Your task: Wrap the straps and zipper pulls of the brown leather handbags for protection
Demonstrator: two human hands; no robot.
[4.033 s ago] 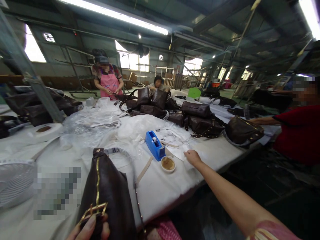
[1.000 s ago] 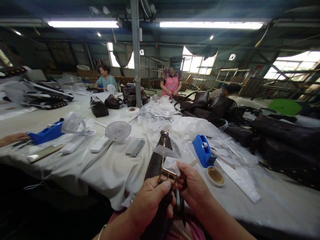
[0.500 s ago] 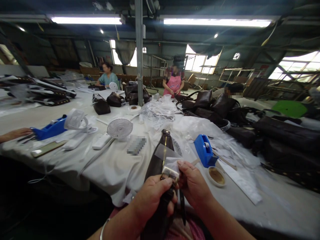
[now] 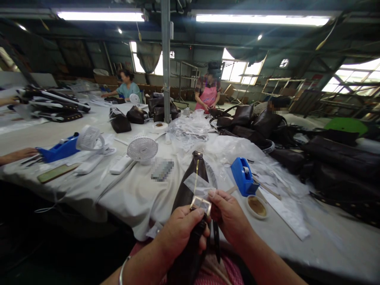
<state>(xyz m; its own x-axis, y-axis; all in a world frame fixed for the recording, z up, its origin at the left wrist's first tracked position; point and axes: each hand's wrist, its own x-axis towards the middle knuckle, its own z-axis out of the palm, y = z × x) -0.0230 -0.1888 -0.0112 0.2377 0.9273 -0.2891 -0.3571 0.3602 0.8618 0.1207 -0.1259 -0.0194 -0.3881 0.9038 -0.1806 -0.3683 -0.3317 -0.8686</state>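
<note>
A dark brown leather bag (image 4: 185,190) with a gold zip lies lengthwise from the table edge onto my lap. My left hand (image 4: 180,229) is closed around a dark strap, with the thumb just below its gold-coloured buckle (image 4: 201,204). Fingers of my right hand (image 4: 230,215) pinch a sheet of clear plastic film (image 4: 196,183) at the buckle's upper right. Part of that film stretches over the bag behind the buckle. Where the film meets the back of the buckle is hidden. Beneath my right hand hangs a narrow dark strap end (image 4: 216,241).
To the right stand a blue tape dispenser (image 4: 244,178) and a round dish of brown paste (image 4: 257,206). White fans (image 4: 142,148), another blue dispenser (image 4: 59,149) and a person's hand (image 4: 22,154) are leftward. Dark bags (image 4: 341,158) pile up at right; co-workers are across the table.
The buckle has turned so its frame faces me more openly. The film has shifted slightly with my right fingers. At far left, a person's arm now reaches to the stacked straps.
</note>
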